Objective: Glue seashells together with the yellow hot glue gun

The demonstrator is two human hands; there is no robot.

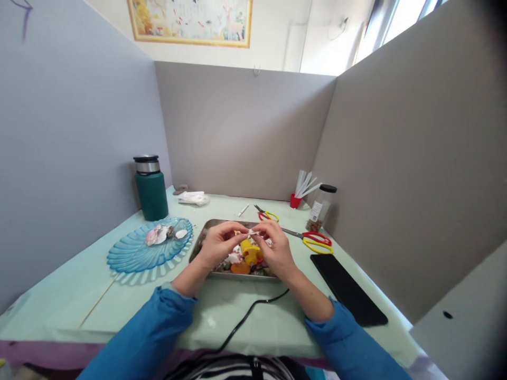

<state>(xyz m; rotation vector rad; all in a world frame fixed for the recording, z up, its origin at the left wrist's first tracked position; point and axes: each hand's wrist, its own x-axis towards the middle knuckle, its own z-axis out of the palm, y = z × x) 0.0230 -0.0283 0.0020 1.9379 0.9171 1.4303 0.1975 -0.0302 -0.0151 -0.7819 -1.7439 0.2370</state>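
My left hand (222, 243) and my right hand (275, 248) meet over a metal tray (241, 276), fingertips pinched on a small whitish piece (252, 233). It looks like a bit of shell, but the fingers cover much of it. Below the hands, the tray holds a yellow tool (250, 252) that looks like a glue gun, a white and pinkish shell (235, 256), an orange piece (240, 268) and other small bits. To the left, a blue scalloped plate (130, 253) carries several shells (158, 234).
A green bottle (151, 192) stands at the back left. Scissors (317, 240), smaller scissors (268, 214), a red cup of translucent sticks (295, 200) and a jar (321, 208) are right of centre. A black slab (348, 290) lies right; a black cord (247, 314) crosses the front.
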